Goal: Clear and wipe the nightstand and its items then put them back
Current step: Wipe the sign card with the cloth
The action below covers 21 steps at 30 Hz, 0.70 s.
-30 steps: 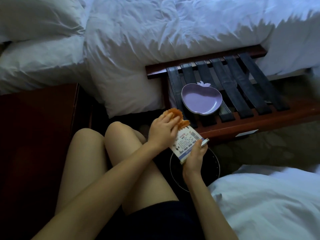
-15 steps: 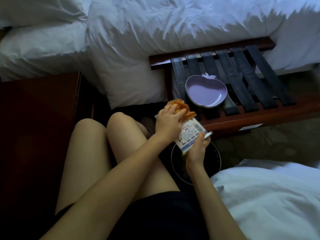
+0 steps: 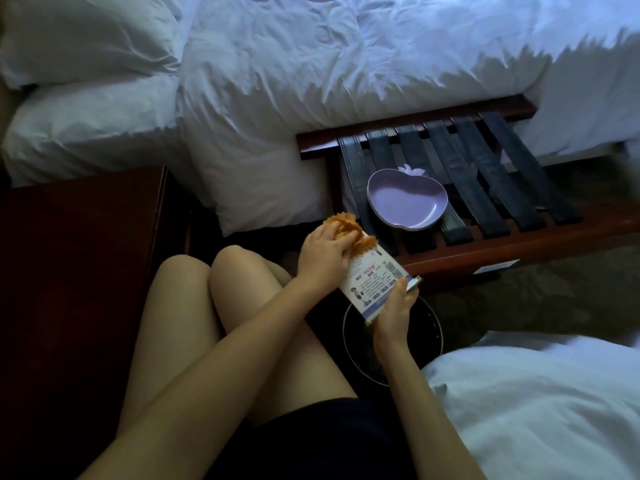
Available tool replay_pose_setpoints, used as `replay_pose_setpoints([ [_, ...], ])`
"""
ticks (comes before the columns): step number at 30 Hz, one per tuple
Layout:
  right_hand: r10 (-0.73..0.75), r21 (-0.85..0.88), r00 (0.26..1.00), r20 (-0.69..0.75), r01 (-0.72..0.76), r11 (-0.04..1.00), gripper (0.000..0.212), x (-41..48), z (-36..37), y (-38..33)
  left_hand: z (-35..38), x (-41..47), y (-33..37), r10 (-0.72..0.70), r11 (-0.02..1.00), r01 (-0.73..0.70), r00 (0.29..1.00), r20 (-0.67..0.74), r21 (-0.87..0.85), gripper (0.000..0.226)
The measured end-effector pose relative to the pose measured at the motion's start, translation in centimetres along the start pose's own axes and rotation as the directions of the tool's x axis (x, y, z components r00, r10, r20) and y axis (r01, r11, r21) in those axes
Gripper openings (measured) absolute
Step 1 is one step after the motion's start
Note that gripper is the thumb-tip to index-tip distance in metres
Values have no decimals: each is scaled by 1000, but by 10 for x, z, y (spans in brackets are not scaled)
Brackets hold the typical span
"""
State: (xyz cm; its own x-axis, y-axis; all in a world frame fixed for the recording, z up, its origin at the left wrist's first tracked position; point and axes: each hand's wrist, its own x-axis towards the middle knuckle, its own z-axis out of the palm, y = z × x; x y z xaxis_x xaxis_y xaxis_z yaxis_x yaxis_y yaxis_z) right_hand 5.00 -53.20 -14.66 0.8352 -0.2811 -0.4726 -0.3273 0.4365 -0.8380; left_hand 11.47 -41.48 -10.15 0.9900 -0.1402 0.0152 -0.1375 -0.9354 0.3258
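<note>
While the card (image 3: 375, 284) is held up just right of our knees, our right hand (image 3: 391, 317) pinches its near end and its far end lies under the cloth (image 3: 346, 233) bunched in our left hand (image 3: 323, 252). We judge the wipe should run down the card's length, toward the right hand. The worktop (image 3: 86, 254) stands well to the left, and the dish (image 3: 405, 202) sits on the rack (image 3: 502, 237).
</note>
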Motion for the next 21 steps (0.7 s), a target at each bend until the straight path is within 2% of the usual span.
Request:
replay_pose_setpoints([
  [1,1,-1,1000,-4,-1,1000,51,-1,1,-1,1,-2,10,44,999,-44,999,-22,-2,36],
  [3,-41,-3,999,-10,41,999,48,-4,1,-3,7,-15,29,317,945,-321,946,-75,-55,33],
  [5,-98,1,995,20,98,995,45,-8,0,-4,13,-35,36,600,799,-600,800,-12,-38,36],
  [7,-101,14,994,42,100,995,45,-8,-1,-4,12,-32,20,703,710,-704,710,30,37,41],
  [8,-85,15,995,46,84,996,46,-7,-2,-3,10,-27,10,705,708,-704,709,-8,53,40],
  [9,-65,10,997,45,65,998,48,-6,-2,-2,7,-21,2,672,740,-671,738,-59,49,38],
  [11,-39,1,999,36,39,999,49,-6,-3,-2,3,-10,-7,482,875,-483,868,-120,27,34],
  [12,-39,-1,999,36,39,999,48,-6,-3,-2,1,-5,-10,334,942,-334,939,-79,15,36],
  [13,-44,-2,998,36,45,999,47,-7,-2,-3,0,0,-11,201,979,-201,980,-4,18,38],
  [15,-61,3,998,27,61,998,45,-9,-1,-2,-4,14,-13,52,996,-44,993,104,-74,39],
  [17,-69,6,997,28,69,998,43,-8,-1,-1,-17,37,-8,-37,922,71,995,96,-381,32],
  [19,-76,-10,996,45,76,997,43,-8,-3,1,-34,62,1,-190,724,196,978,83,-661,20],
  [21,-86,-26,994,62,88,996,42,-8,-7,3,-43,86,10,-349,571,293,932,97,-767,12],
])
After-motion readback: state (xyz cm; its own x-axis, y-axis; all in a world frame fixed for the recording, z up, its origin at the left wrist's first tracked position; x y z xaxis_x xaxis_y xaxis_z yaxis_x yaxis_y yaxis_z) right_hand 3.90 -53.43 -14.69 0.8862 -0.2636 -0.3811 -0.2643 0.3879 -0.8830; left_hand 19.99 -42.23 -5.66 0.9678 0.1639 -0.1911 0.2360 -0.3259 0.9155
